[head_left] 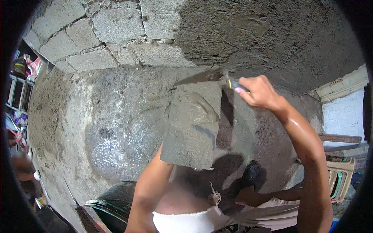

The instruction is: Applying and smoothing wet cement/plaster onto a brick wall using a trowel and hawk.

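My right hand is closed round the black and yellow handle of a trowel. The mortar-smeared blade points left, just past the far edge of a flat hawk board, close to the foot of the wall. Wet grey mortar is heaped on the far half of the board, with a thin smear over the near half. From below, my left forearm reaches under the board and holds it up in front of me. The board hides my left hand and its fingers.
Ahead, the wall has bare grey blocks at left and dark fresh plaster at right. The concrete floor is wet in patches. A black clog is on my foot. Stacked plastic chairs stand right; a dark tub sits lower left. Another person is at the left rim.
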{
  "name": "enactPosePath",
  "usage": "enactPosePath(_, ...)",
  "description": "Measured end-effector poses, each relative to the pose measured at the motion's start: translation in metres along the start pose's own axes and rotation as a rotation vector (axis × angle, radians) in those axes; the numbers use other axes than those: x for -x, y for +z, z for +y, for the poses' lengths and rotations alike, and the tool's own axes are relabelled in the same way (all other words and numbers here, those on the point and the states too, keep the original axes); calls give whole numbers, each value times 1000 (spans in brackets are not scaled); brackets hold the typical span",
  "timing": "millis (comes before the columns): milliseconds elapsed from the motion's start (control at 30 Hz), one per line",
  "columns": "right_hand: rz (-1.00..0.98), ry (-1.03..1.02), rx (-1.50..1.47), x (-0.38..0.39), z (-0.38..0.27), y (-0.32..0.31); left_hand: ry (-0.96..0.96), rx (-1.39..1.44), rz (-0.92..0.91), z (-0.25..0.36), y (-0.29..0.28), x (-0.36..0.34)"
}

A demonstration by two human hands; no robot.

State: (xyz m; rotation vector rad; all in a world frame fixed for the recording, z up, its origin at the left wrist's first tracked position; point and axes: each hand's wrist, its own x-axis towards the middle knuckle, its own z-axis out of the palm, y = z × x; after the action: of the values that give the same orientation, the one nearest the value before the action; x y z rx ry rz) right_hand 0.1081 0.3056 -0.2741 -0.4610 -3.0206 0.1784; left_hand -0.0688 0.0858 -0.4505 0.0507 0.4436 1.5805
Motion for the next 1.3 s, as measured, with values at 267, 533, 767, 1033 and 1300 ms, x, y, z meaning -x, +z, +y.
enactPosePath(267, 50, -68, -6, 60, -25, -20, -48, 23, -58, 8, -6, 4)
enactPosePath(533, -241, -89, 79, 104, -73, -37, -91, 24, -133, 11, -8, 4)
enactPosePath(767, -134, -52, 141, 55, -25, -27, -160, -14, -240, 11, 23, -11)
enactPosePath(1033, -324, 261, -47, 114, -142, -31, -204, -55, -319, 1, 32, 8)
enactPosePath(1300, -15, 360, 80, 63, -132, 13, 92, -378, -318, -44, -29, -25)
